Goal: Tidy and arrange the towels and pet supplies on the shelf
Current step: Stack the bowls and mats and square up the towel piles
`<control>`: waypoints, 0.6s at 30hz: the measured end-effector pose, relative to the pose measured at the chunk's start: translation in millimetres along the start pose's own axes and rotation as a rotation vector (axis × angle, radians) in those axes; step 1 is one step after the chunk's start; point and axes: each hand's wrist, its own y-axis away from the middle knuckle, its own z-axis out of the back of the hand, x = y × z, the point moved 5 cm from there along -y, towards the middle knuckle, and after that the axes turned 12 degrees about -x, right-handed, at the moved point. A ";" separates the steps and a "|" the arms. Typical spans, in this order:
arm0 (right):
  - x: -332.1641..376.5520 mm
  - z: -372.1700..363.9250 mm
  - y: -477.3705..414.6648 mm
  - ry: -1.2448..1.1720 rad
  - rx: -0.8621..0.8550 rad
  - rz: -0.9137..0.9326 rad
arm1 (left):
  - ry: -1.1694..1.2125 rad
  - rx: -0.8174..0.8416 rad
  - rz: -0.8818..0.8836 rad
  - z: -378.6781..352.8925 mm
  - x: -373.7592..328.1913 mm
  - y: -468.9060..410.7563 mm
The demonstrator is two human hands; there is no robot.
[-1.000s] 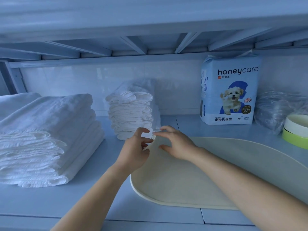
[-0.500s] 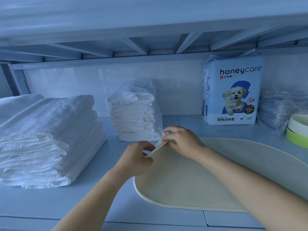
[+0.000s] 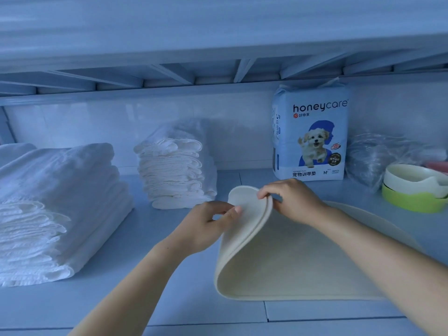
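A cream rubber feeding mat (image 3: 303,258) lies on the shelf (image 3: 155,299), its left end curled up off the surface. My left hand (image 3: 206,226) pinches that raised edge from the left, and my right hand (image 3: 293,200) grips the same edge from the right. Behind the hands stands a small stack of folded white cloths (image 3: 174,173). A bigger pile of folded white towels (image 3: 53,209) fills the left side. A honeycare pet pad pack (image 3: 312,132) stands upright against the back wall.
At the right, a cream bowl nests in a green bowl (image 3: 417,190), with a crumpled clear plastic bag (image 3: 378,156) behind them. The upper shelf's underside (image 3: 218,44) hangs low overhead. Bare shelf shows in front of the towels.
Both hands have taken hold of the mat's left corner and lifted it, so the edge now curls upward and rightward off the shelf.
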 end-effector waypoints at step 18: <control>-181.1 98.2 120.4 0.179 0.209 -0.165 | -0.357 0.233 -0.192 -176.4 -92.3 -24.9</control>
